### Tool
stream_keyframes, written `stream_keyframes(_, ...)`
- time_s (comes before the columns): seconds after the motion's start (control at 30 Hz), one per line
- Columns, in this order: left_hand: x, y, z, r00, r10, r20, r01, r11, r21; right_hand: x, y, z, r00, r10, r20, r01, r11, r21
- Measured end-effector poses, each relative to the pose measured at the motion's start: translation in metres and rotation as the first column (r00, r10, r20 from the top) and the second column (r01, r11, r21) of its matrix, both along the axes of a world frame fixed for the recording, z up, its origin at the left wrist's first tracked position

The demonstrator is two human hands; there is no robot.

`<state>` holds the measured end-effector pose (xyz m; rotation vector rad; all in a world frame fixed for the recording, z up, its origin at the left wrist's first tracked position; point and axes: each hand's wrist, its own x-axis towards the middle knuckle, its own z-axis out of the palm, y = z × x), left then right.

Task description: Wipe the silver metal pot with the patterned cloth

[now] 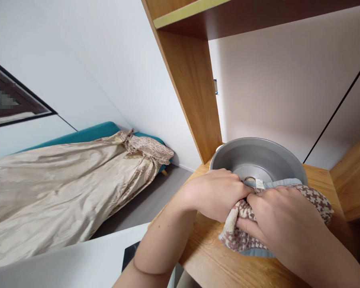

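Head view: the patterned cloth (316,198) lies bunched over the near rim of a grey metal basin (258,154), partly draped onto the wooden tabletop (213,260). Both hands are closed tight on it, the left hand (217,194) gripping one end and the right hand (283,220) clamped over the other, knuckles touching. The basin stands unheld, close to the tabletop's left edge beside the shelf upright (192,88). A hard tug or twist on the cloth could catch the rim and drag or tip the basin toward that edge – nothing steadies it. The cloth's loose corner hangs near the front edge and could slip off; the bed (57,184) is well apart
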<state>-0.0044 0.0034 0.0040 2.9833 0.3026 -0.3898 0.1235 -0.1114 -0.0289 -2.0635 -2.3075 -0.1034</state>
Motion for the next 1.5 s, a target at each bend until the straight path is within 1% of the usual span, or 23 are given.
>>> stream_keyframes(0.13, 0.0003, -0.0006, -0.0013, 1.0, -0.001, -0.005, 0.001, 1.0, 0.008, 0.0009, -0.0013, -0.004, 1.0, 0.024, -0.003, -0.023, 0.995, 0.096)
stream_keyframes(0.27, 0.0003, -0.002, -0.0015, 1.0, 0.008, -0.008, -0.008, 1.0, 0.004, 0.002, -0.003, -0.0063, 0.999, 0.041, -0.003, -0.04, 0.991, 0.128)
stream_keyframes(0.5, -0.0001, -0.0003, -0.0003, 1.0, 0.009, 0.002, -0.009, 1.0, -0.011, 0.0036, -0.0051, -0.0047, 0.997, 0.081, 0.01, -0.081, 0.978, 0.19)
stream_keyframes(0.63, 0.0006, -0.0003, 0.0008, 1.0, 0.015, -0.009, -0.015, 1.0, -0.007, 0.0047, -0.0041, -0.0059, 0.996, 0.085, -0.024, -0.078, 0.976, 0.201)
stream_keyframes(0.83, 0.0017, -0.0012, 0.0003, 1.0, 0.027, -0.007, -0.027, 1.0, -0.011, 0.0048, -0.0035, -0.0078, 0.992, 0.111, -0.062, -0.09, 0.957, 0.276)
stream_keyframes(1.03, 0.0011, 0.0, -0.0002, 1.0, 0.019, 0.002, -0.019, 1.0, -0.003, 0.0049, -0.0032, -0.0084, 0.993, 0.109, -0.036, -0.094, 0.955, 0.282)
stream_keyframes(1.2, 0.0005, 0.0002, 0.0012, 1.0, 0.011, -0.003, -0.011, 1.0, -0.015, 0.0045, -0.004, -0.0033, 0.995, 0.096, -0.023, -0.091, 0.981, 0.173)
stream_keyframes(1.37, -0.0001, -0.0004, 0.0, 1.0, 0.008, 0.016, -0.008, 1.0, -0.006, 0.0049, -0.0049, -0.0023, 0.996, 0.084, 0.0, -0.083, 0.982, 0.169)
stream_keyframes(1.5, -0.0005, -0.0003, -0.0013, 1.0, 0.002, 0.024, -0.002, 1.0, -0.003, 0.0039, -0.0048, -0.0014, 0.998, 0.063, -0.016, -0.061, 0.992, 0.11)
